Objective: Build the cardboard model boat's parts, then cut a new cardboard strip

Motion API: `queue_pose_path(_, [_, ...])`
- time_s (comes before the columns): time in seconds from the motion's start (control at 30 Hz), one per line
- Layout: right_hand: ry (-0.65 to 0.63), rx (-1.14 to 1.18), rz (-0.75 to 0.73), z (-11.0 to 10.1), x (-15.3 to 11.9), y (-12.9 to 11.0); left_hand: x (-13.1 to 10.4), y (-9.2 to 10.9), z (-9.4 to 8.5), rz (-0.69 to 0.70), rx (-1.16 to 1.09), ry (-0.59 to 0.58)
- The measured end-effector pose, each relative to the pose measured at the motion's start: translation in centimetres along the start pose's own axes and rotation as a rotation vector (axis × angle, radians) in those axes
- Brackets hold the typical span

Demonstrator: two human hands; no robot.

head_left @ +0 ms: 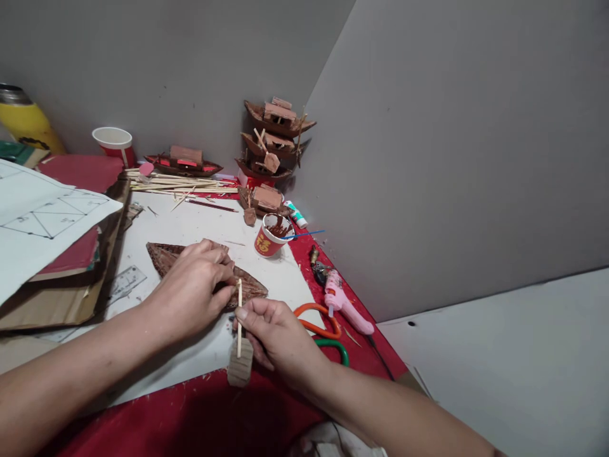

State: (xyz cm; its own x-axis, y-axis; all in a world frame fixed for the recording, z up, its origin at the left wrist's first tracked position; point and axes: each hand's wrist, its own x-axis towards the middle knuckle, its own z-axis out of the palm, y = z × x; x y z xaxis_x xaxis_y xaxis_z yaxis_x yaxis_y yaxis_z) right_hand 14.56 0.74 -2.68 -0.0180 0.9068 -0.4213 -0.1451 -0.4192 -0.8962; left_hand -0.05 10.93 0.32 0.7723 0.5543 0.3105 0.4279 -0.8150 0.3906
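My right hand (273,333) pinches a pale thin stick (240,317) between thumb and fingers. A flat grey-brown piece (240,363) is at the stick's lower end. My left hand (202,285) lies over a brown model boat (254,285) on the white sheet, its fingers bent and closed near the stick's upper end. Whatever the left fingers hold is hidden. The boat's pointed ends show on either side of the left hand.
Stacked model boats (278,136) stand at the back beside pale sticks (181,184). A paper cup (271,238), a pink glue gun (345,301) and orange scissor handles (333,327) lie right. Cardboard and papers (57,209) fill the left.
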Motion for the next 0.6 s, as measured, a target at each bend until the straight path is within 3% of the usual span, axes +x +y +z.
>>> queue_pose_path(0.6, [-0.052, -0.131, -0.086, 0.23, 0.66, -0.27, 0.03, -0.03, 0.15, -0.016, -0.057, 0.001])
